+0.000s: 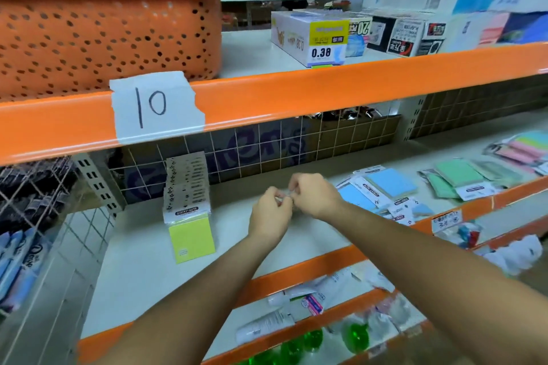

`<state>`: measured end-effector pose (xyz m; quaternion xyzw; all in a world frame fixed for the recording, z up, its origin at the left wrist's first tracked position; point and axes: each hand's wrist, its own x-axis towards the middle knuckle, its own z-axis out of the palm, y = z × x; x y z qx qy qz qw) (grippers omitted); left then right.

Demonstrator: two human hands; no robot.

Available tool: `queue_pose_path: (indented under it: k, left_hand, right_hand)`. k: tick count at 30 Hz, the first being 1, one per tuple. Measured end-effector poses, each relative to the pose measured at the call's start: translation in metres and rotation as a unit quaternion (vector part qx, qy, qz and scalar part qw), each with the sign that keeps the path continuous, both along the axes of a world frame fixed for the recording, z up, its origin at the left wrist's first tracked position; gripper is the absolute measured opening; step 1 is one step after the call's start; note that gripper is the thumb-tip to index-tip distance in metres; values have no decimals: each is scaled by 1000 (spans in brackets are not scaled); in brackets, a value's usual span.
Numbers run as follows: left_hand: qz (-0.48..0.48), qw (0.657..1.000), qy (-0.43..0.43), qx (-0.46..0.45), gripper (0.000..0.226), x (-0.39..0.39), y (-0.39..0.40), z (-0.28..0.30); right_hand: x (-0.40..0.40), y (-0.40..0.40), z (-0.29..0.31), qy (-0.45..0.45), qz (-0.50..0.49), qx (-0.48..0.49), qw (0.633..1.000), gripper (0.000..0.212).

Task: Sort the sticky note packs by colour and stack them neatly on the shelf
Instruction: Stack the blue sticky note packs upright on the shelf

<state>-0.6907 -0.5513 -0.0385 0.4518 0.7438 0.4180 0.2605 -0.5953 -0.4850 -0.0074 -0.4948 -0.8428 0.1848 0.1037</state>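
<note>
A row of yellow sticky note packs point(189, 216) stands stacked front to back on the middle shelf point(142, 270), left of my hands. Blue packs point(382, 187) lie loose to the right, green packs point(456, 175) further right, and pink packs point(519, 148) at the far right. My left hand point(271, 216) and my right hand point(314, 195) meet above the shelf, fingers curled, both pinching something small and pale between them. What that small thing is I cannot make out.
An orange perforated basket point(103, 24) stands on the upper shelf above a paper label reading 10 point(154, 105). Boxes with a 0.38 price tag point(326, 41) sit to its right. A wire grid divider point(59, 246) bounds the shelf's left side. Tubes and bottles lie on lower shelves.
</note>
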Motion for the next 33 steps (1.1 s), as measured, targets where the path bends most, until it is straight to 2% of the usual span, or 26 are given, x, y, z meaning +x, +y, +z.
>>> queue_pose_path:
  k: [4, 9, 12, 15, 18, 21, 24, 27, 30, 33]
  left_hand:
    - [12, 1000, 9, -11, 14, 36, 18, 8]
    - [36, 994, 10, -100, 29, 84, 44, 4]
    - [60, 989, -9, -138, 36, 109, 57, -1]
    - [97, 983, -36, -154, 41, 131, 69, -5]
    - [132, 977, -57, -158, 43, 147, 77, -7]
    - [159, 972, -56, -161, 47, 154, 78, -7]
    - [166, 971, 18, -170, 66, 158, 76, -6]
    - [146, 967, 111, -176, 73, 159, 77, -1]
    - [133, 963, 119, -202, 73, 161, 85, 1]
    - [125, 961, 128, -209, 67, 164, 90, 0]
  right_hand:
    - [43, 24, 15, -13, -17, 47, 999, 16]
    - [112, 64, 26, -43, -69, 65, 995, 15]
    - [144, 83, 27, -78, -89, 44, 992, 22]
    - [165, 98, 19, -68, -84, -4, 994, 29]
    - [173, 107, 8, -41, -69, -49, 996, 26]
    - [176, 111, 3, -48, -40, -46, 997, 23]
    - [182, 112, 2, -92, -29, -9, 995, 43]
    - [189, 119, 0, -115, -50, -32, 992, 63]
    - [191, 127, -5, -97, -65, -77, 990, 80]
    - [189, 131, -4, -85, -86, -88, 989, 88]
